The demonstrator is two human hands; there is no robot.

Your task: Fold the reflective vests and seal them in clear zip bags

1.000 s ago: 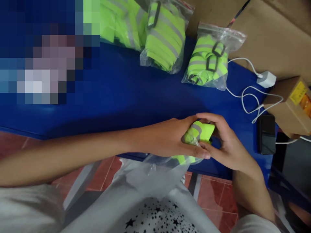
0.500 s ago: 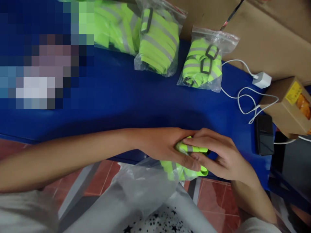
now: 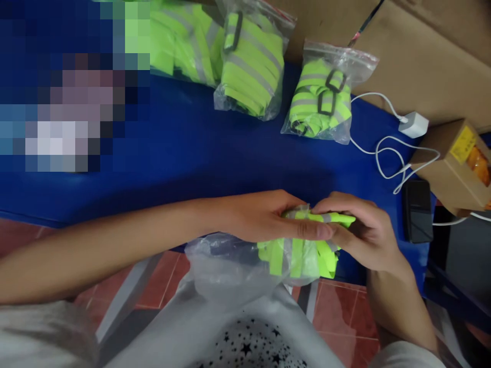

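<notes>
My left hand [image 3: 264,219] and my right hand [image 3: 362,232] meet at the near edge of the blue table [image 3: 192,153]. Both are closed on a folded neon-green reflective strap bundle [image 3: 303,253] with grey stripes. The bundle sits partly inside a clear plastic bag [image 3: 226,263] that hangs below the table edge over my lap. My left thumb and fingers pinch the top of the bundle together with the bag's mouth. From the right side, my other hand's fingers grip the same top.
Two sealed bags of green straps [image 3: 249,61] [image 3: 322,97] lie at the table's far side, with loose green straps [image 3: 176,41] beside them. A white charger and cable [image 3: 412,125], a black phone [image 3: 417,210] and a cardboard box [image 3: 456,168] sit at the right. A blurred patch covers the left.
The strap bundle has gone lower into the clear bag, and more of it now shows below my hands. Both hands shifted slightly rightward along the table edge.
</notes>
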